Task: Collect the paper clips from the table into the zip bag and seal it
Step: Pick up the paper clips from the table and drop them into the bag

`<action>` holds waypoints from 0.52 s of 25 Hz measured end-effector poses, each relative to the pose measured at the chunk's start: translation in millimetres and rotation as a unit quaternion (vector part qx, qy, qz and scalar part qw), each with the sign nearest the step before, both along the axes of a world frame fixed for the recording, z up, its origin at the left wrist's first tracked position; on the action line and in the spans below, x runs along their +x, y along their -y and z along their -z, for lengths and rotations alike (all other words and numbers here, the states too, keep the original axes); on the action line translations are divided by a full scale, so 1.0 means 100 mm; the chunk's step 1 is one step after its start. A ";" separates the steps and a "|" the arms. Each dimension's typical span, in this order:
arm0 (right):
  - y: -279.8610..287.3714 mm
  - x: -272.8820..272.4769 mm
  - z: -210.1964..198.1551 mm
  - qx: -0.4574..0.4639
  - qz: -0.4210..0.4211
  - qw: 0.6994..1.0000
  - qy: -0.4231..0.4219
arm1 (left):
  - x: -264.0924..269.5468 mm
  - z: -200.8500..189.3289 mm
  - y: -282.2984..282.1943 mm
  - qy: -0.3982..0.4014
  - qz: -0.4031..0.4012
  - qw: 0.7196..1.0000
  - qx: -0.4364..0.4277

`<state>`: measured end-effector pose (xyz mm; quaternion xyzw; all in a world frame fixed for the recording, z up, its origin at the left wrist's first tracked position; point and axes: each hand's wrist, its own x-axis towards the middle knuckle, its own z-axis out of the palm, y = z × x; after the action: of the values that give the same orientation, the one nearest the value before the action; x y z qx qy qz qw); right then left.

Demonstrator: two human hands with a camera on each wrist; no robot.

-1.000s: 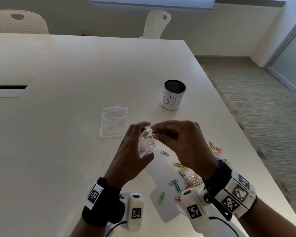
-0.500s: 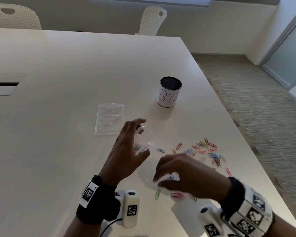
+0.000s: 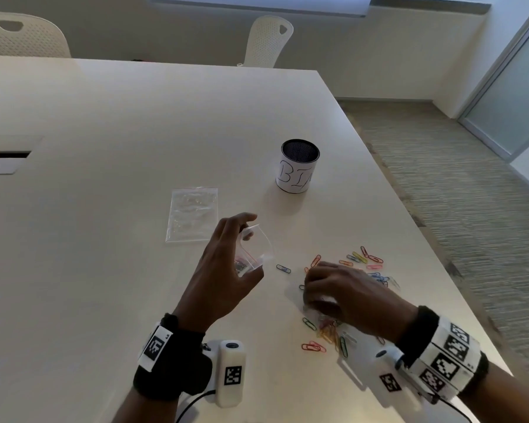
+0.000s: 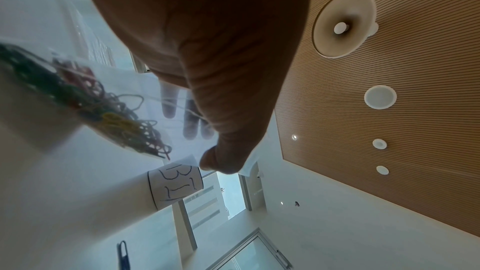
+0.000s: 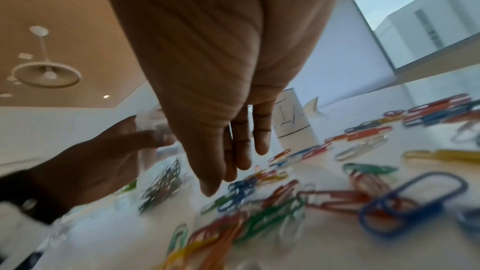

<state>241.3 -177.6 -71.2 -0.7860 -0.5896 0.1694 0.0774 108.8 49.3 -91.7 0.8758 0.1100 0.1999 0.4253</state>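
Head view: your right hand (image 3: 342, 288) has dropped from the zip bag (image 3: 254, 251) to the paper clips (image 3: 327, 331), fingers (image 5: 241, 151) relaxed; left hand (image 3: 226, 270) pinches the bag open.

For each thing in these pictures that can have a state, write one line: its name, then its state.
zip bag: held up off the table, mouth open, some clips inside
left hand: grips the zip bag
right hand: down over the loose clips, fingers extended, holding nothing visible
paper clips: many loose, scattered on the table
second bag: lying flat
mesh cup: upright, contents not visible
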 end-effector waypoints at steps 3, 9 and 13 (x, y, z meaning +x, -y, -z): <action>0.03 0.14 -0.06 0.022 0.096 0.995 -0.014 | 0.00 0.00 0.00 0.000 0.000 1.000 0.004; 0.01 0.18 -0.01 -0.082 0.127 0.988 -0.014 | 0.00 0.01 0.00 -0.007 0.003 1.000 0.005; -0.05 0.09 0.04 -0.022 0.142 0.988 -0.063 | 0.01 0.02 0.01 -0.005 0.007 1.000 0.003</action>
<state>250.4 -172.3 -75.5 -0.8512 -0.4618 0.2183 0.1206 109.4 48.2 -93.2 0.8790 0.1050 0.1930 0.4233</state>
